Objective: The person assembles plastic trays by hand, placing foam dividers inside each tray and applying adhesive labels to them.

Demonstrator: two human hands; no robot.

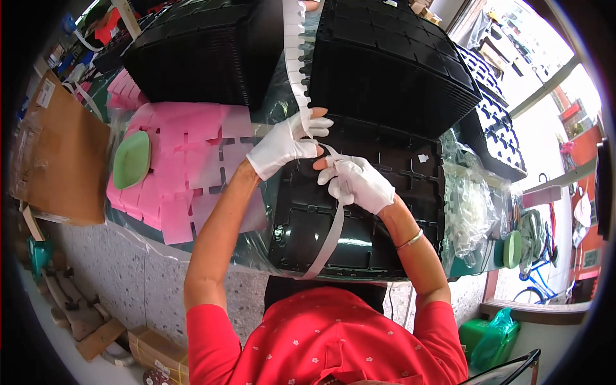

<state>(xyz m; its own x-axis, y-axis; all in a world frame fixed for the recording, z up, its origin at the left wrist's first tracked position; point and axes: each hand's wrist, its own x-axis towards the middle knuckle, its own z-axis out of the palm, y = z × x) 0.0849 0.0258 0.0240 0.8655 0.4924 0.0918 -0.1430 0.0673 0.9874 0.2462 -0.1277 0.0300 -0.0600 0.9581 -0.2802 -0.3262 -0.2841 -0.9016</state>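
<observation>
A long white notched strip (294, 61) runs down from the far edge to my hands. My left hand (285, 144), in a white glove with bare fingertips, grips its lower end between thumb and fingers. Just to the right, my gloved right hand (356, 183) is closed on a plain pale band (331, 240), whose tail hangs to the table's near edge. How the strip and band join is hidden by my fingers. Under both hands lies a black plastic tray (385, 224) with moulded compartments and a small white piece (423, 158) on it.
Tall stacks of black trays (192, 58) (391, 77) rise at the far side. Pink sheets (186, 151) and a green dish (132, 159) lie left, beside a cardboard box (64, 154). Crumpled clear plastic (471, 215) sits right. Another person's fingertips (312, 5) show at the top.
</observation>
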